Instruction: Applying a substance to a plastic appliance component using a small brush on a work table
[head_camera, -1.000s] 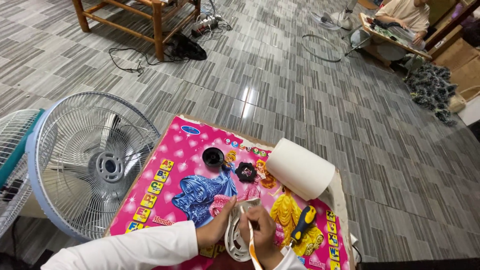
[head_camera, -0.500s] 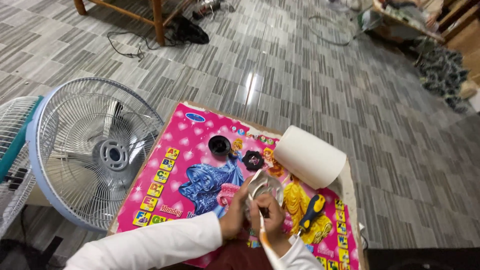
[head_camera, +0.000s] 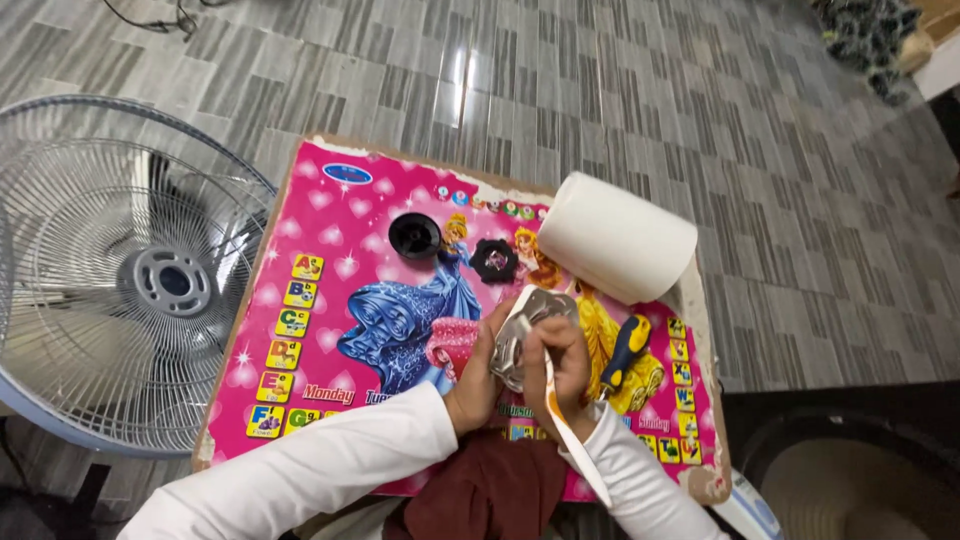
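Hands meet low over the pink cartoon-printed counter (head_camera: 330, 215): the left hand (head_camera: 478, 375) cups a shiny crumpled silver metal piece (head_camera: 522, 330), the right hand (head_camera: 562, 365) pinches it from above, near a white paper roll (head_camera: 615, 238) and blue-yellow screwdriver (head_camera: 624, 352).

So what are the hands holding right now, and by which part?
Both hands, left hand and right hand, grip a small silvery metal part by its lower edges; exact kind unclear.

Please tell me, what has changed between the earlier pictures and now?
Little: both hands, left and right, still hold the shiny crumpled silver piece, turned slightly. The white paper roll, blue-and-yellow screwdriver, two black round caps and grey fan grille stayed put.
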